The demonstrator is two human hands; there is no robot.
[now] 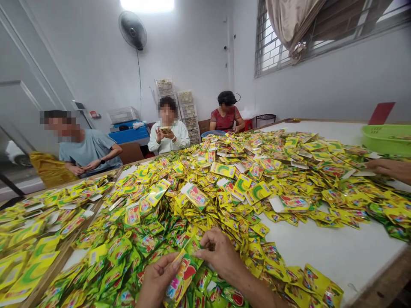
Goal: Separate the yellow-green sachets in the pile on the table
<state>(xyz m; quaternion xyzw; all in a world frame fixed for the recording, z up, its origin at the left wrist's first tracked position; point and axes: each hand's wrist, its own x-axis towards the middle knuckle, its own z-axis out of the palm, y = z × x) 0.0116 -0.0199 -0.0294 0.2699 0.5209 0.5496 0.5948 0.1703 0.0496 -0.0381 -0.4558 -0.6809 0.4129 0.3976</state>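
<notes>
Carton [180, 278], yellow, over sachet heap [118, 252]; left hand [156, 277] pinches its side; right hand [221, 253], fingers clamped on green sachet [193, 245] at carton's top. Carton likely light, crushable: hold edges. Sachet probably slick, limp: pinch corner.

Packets [195, 194] lie heaped on the table [305, 252] — a basket [382, 143] at right, crates [189, 112] stacked behind.

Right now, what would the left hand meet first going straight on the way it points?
Beyond the carton it holds, likely the green sachet at the right hand; depth is unclear.
</notes>
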